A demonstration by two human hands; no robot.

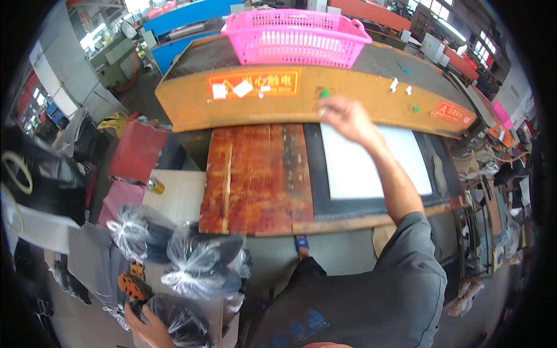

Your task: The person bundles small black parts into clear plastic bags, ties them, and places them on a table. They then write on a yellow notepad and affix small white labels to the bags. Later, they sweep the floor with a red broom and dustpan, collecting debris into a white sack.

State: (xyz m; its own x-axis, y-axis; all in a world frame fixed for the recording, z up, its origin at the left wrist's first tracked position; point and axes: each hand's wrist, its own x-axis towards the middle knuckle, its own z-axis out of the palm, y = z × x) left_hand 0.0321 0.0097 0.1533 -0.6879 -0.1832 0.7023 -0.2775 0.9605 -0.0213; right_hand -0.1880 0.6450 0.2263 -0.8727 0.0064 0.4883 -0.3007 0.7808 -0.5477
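Observation:
My right hand (346, 119) reaches forward over the machine, in front of a yellow-orange beam (191, 107) and just below a green button (324, 93). Motion smears its fingers, so their grip does not show. Under that arm a white sheet (362, 168) lies on a black surface (322, 206). At the lower left, my left hand (149, 329) has its fingers bent around something dark. It is beside an orange piece with holes (133, 286) and a clear plastic bag of dark material (183, 322). What exactly it grips is partly hidden.
A pink plastic basket (296, 55) sits on top of the machine. A worn reddish-brown board (255, 180) is left of the white sheet. Tied plastic bags (203, 258) of dark pieces stand near my left arm, with a yellow can (155, 185) beyond them.

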